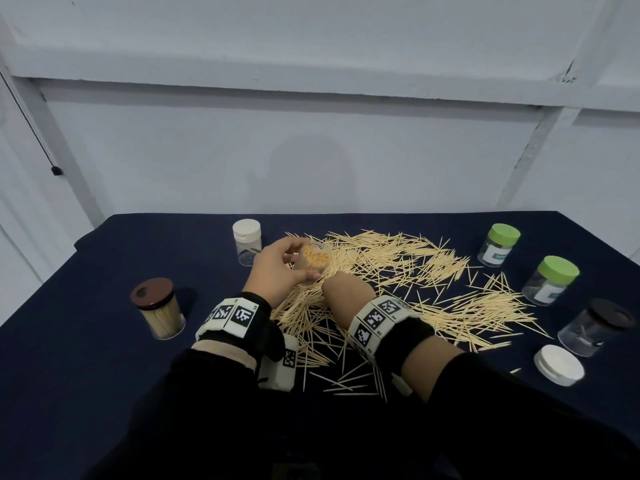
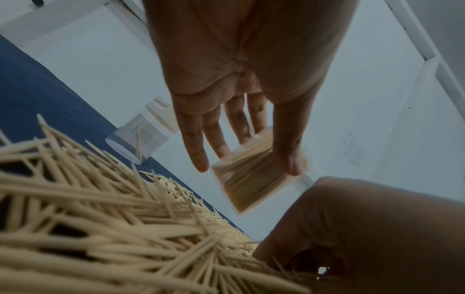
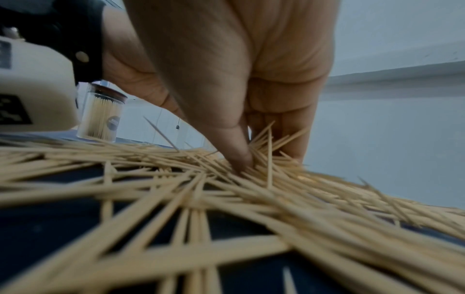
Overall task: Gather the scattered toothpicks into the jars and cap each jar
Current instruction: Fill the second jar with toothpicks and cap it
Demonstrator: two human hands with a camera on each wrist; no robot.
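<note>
Left hand: our left hand [image 1: 277, 263] gripped an open clear jar [image 1: 313, 263] w/ thumb and fingers curled round its wall, tilted mouth-up, lifted above the pile at approx. 12 o'clock of table centre.
Jar contents: already packed w/ toothpicks, near full by our estimate.
Right hand: our right hand [image 1: 346, 289] dug into the scattered toothpicks [image 1: 398, 271] just at 5 o'clock of the jar; fingers [image 3: 241, 157] curled together, pinching a small tuft off the cloth.
Pile: most toothpicks were spread over the dark table [image 1: 104, 358] from centre out to 3 o'clock.
Other jars: brown-lid jar [image 1: 157, 308] at 9 o'clock, full and capped; white-lid jar [image 1: 247, 242] at 11 o'clock, capped, almost none inside; two green-lid jars [image 1: 498, 244] and a dark-lid jar [image 1: 595, 327] at 2–3 o'clock, capped, seemingly empty.
Loose cap: white lid [image 1: 559, 365] at 4 o'clock, prob. belonging to the held jar.
Risk 1: the tilted, crowded jar could spill if we tipped it further.
Risk 2: a crooked tuft could jam at the mouth and scatter.
Risk 3: sleeves or wrist units could sweep picks off the near edge.
</note>
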